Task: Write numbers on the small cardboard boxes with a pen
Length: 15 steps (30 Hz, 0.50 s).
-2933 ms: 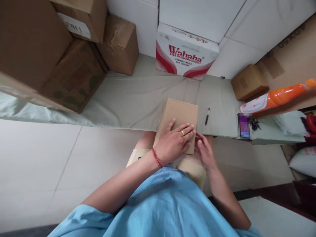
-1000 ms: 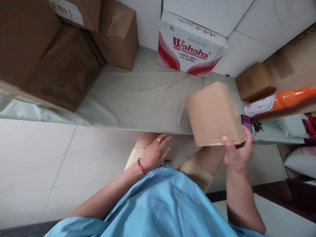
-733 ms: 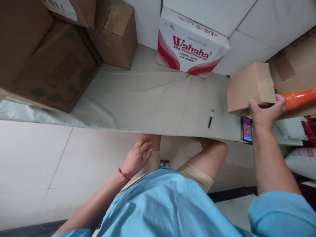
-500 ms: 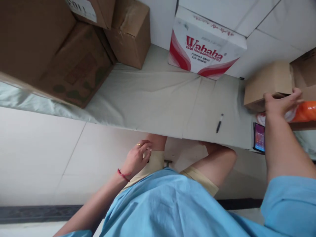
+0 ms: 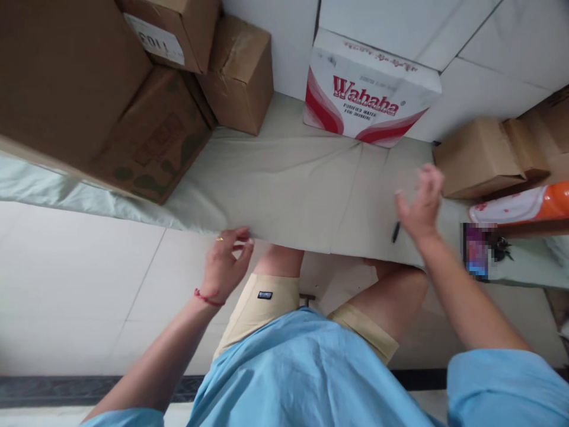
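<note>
My right hand point(image 5: 421, 204) hovers over the cloth-covered table point(image 5: 288, 190) with fingers apart and holds nothing. It is slightly blurred. Just below it lies a dark pen point(image 5: 395, 232), partly covered by the hand. My left hand point(image 5: 227, 261), with a ring and a red string bracelet, is at the table's front edge above my thigh. Its fingers are loosely bent, the thumb stands off from them, and nothing shows between them. Right of my right hand stands a small brown cardboard box point(image 5: 475, 157), apart from the fingers.
Large brown cartons point(image 5: 146, 136) fill the left side. A white and red Wahaha water carton point(image 5: 371, 95) stands against the wall. At right lie an orange and white cylindrical pack point(image 5: 511, 204), a pixelated phone-like object point(image 5: 475, 252) and a small dark item point(image 5: 502, 249).
My right hand has left the small brown box and moved left to above the pen. My left hand has moved up and left from my thigh to the table edge.
</note>
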{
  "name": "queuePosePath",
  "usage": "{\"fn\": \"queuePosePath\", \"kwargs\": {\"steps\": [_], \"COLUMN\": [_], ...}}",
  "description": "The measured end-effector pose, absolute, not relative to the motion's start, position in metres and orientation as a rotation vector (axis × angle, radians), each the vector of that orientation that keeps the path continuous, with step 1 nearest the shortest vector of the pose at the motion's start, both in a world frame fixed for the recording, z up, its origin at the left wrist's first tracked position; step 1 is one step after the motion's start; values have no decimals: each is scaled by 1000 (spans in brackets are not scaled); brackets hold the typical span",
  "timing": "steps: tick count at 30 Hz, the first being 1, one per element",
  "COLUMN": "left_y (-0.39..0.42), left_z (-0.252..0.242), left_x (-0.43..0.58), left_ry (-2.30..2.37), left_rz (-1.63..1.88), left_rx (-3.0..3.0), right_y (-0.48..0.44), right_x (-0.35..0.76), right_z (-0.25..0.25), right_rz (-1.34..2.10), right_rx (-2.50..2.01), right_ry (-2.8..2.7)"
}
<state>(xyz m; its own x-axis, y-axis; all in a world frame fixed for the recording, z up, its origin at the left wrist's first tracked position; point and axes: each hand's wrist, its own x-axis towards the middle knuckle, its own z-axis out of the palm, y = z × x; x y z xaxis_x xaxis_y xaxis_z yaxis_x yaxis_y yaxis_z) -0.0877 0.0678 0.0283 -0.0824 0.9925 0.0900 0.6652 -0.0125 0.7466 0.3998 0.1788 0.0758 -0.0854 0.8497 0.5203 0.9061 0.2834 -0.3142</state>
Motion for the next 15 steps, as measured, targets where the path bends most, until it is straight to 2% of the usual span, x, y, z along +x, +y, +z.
{"fn": "queuePosePath", "kwargs": {"steps": [4, 7, 15], "left_y": [120, 181, 351], "left_z": [65, 88, 97], "left_x": [-95, -105, -119], "left_ry": [1939, 2046, 2253], "left_rz": [1139, 1259, 1095], "left_rx": [1675, 1625, 1449], "right_y": [125, 107, 105], "right_x": [301, 274, 272], "right_z": [23, -1, -10], "right_rz": [46, 37, -142], "right_rx": [-1503, -1575, -1640], "right_ry": [-2152, -2112, -1746]}}
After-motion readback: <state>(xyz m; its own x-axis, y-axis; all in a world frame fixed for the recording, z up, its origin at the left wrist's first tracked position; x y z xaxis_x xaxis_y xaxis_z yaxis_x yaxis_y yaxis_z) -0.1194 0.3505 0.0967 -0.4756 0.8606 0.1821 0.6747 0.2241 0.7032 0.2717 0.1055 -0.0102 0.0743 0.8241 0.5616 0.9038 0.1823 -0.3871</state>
